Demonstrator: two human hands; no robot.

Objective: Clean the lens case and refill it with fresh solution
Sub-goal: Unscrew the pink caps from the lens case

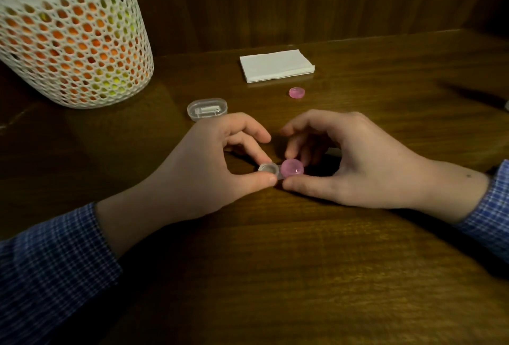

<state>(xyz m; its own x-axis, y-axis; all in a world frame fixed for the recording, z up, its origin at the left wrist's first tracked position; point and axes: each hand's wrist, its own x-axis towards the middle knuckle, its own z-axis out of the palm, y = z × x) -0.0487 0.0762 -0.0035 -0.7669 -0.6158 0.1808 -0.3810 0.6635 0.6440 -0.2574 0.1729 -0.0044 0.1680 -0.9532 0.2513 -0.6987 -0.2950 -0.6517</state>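
**Second cap still on the case**

The lens case point(278, 172) lies crosswise on the tabletop point(275, 262), its long axis left to right. Left hand point(220, 162) fingers pinch the open, seemingly empty well; right hand point(349, 162) fingers pinch the pink cap point(292, 167). The loose cap point(297, 93) sits beyond, near the tissues point(276, 65)
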